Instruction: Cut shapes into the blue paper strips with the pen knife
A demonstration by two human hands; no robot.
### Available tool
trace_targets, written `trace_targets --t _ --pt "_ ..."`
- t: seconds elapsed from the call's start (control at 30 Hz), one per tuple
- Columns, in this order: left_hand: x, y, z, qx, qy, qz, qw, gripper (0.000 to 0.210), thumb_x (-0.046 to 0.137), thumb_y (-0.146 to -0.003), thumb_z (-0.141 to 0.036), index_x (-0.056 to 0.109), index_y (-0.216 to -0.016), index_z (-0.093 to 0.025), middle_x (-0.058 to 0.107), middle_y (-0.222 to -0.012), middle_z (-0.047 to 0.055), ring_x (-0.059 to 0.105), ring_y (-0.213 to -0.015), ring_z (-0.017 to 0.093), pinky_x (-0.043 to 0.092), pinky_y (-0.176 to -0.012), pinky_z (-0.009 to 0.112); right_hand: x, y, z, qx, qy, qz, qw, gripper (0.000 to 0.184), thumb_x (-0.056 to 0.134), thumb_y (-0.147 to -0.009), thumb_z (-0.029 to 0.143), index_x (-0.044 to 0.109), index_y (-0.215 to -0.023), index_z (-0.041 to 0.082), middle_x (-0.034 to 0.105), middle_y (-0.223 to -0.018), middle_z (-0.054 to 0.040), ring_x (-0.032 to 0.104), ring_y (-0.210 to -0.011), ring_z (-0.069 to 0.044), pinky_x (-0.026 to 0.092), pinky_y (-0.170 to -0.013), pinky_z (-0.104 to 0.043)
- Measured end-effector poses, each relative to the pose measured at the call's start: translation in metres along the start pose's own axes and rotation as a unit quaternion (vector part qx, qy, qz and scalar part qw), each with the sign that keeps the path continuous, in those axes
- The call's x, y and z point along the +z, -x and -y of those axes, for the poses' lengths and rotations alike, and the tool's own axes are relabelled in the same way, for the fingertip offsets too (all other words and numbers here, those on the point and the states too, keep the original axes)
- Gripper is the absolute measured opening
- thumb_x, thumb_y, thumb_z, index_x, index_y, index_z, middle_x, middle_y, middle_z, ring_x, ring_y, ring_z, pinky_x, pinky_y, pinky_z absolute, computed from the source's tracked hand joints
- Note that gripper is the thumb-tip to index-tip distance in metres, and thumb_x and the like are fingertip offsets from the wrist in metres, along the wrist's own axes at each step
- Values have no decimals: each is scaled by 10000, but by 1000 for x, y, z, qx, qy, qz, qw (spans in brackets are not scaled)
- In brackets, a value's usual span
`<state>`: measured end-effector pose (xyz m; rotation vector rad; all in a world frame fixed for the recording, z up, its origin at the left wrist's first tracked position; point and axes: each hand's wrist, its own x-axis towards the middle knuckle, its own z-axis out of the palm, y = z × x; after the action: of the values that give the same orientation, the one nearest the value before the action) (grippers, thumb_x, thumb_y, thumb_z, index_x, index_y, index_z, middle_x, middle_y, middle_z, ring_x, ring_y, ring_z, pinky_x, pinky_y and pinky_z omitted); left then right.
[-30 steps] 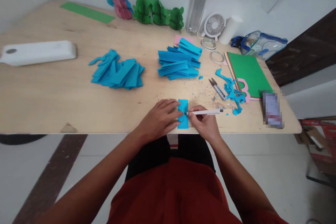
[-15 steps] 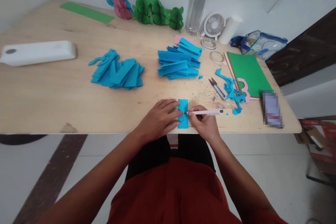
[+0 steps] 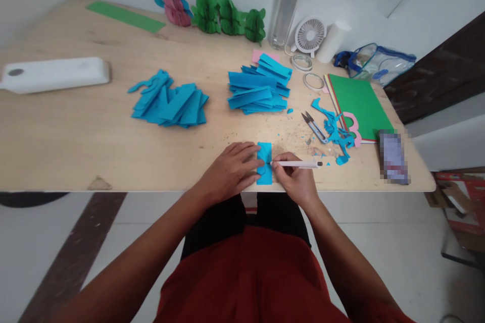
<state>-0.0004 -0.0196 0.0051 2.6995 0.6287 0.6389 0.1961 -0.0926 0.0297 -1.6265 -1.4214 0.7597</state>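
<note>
A small rectangle of blue paper lies at the table's front edge, with curved dark lines on it. The fingers of my left hand are spread flat, their tips pressing on the paper's left side. From the right, my right hand pinches a white pen whose tip meets the paper near its middle. The pen's dark end points right. Behind the hands sit a stack of folded blue paper strips and, further left, a second blue paper pile.
Thread snips and blue scraps lie to the right, near a pink paper cutout, green sheets and a phone. A glass bottle, small fan and tape rolls stand behind. A white device is left.
Almost nothing differs. The pen's dark end sits very slightly lower, while its tip stays on the paper and my left hand holds its place.
</note>
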Motion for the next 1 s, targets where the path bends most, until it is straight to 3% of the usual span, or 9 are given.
trace_targets --t 1.0 --pt "0 -1 0 15 0 9 1000 291 472 -968 -294 672 -1169 -231 592 -1279 124 482 -1285 298 391 -1096 552 -2 15 -3 8 10 -19 1000 106 581 -864 310 629 -833 221 658 -755 -12 597 -678 -150 475 -628 -267"
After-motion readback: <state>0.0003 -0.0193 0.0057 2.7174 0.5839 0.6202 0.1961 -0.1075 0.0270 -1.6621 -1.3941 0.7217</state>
